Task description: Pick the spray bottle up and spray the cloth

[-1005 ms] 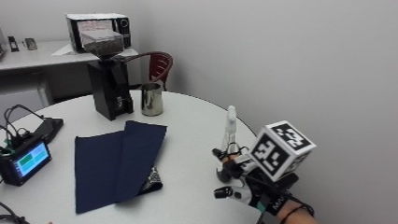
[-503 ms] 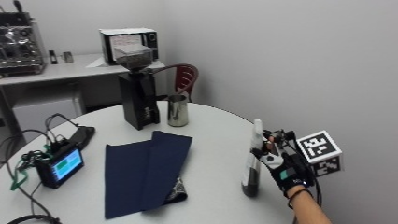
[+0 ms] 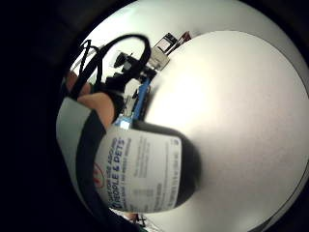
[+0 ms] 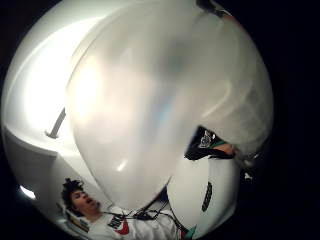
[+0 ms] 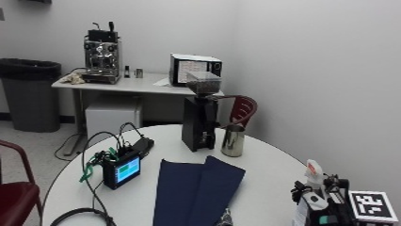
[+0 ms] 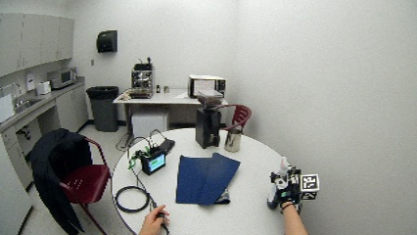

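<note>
Even, soft light is filling the room, with no hard shadows showing on the table (image 6: 254, 161); in the thumb-side view the bottle (image 4: 165, 100) is looming blurred and glaring; in the little-finger view its label is bending at the rim, and it is casting a dark shadow on the bright tabletop.

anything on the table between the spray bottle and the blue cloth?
Nothing visible. The gloved right hand holds the spray bottle near the round table's edge, and only bare tabletop lies between it and the blue cloth. The grinder and metal pitcher stand farther back, off that line.
</note>
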Demonstrator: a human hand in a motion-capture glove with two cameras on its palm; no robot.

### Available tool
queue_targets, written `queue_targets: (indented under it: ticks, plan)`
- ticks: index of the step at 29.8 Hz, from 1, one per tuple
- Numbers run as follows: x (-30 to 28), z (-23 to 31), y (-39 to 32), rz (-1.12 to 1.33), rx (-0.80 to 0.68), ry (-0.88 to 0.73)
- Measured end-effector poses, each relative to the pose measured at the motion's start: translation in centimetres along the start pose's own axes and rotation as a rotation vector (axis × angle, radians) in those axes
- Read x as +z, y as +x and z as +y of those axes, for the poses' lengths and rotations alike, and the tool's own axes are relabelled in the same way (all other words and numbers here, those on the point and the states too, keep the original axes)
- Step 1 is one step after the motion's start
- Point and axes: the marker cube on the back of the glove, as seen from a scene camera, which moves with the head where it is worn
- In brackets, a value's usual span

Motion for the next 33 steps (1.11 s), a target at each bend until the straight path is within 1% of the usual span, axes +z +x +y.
queue_targets:
  ticks: [2,5,11,23,27,33]
  plan:
    - [-0.7,-0.1,-1.0,-0.006,-0.007,-0.034]
    - [-0.1,-0.5,-3.7,0.016,-0.025,-0.099]
    - [3.7,-1.2,-8.0,0.104,-0.056,-0.258]
    - [9.4,-2.1,-13.7,0.182,-0.051,-0.444]
    - [10.5,-2.0,-13.5,0.222,-0.029,-0.482]
    - [11.8,-1.3,-9.2,0.246,0.05,-0.557]
